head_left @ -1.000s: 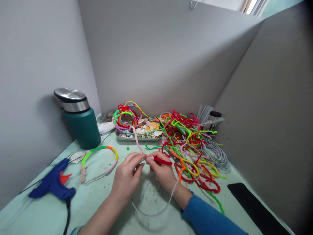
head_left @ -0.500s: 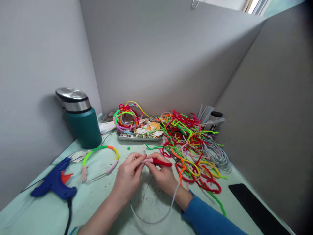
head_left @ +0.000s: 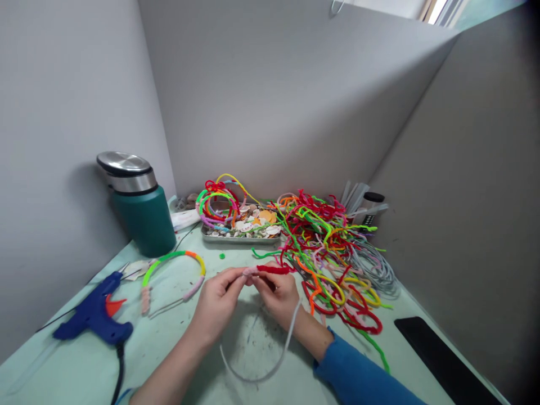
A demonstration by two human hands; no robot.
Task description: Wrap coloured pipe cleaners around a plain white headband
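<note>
Wire loop [head_left: 258, 381] bows nearward; red wrap [head_left: 272, 270] runs crosswise.

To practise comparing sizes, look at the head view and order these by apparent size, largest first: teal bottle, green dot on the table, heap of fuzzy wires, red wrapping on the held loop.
1. Heap of fuzzy wires
2. Teal bottle
3. Red wrapping
4. Green dot

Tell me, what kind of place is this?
It looks like a craft corner, though I can't tell if it's at home or somewhere else. Three clues: a tangled heap of bright fuzzy stems, a blue glue gun, and a metal tray full of little pieces.
</note>
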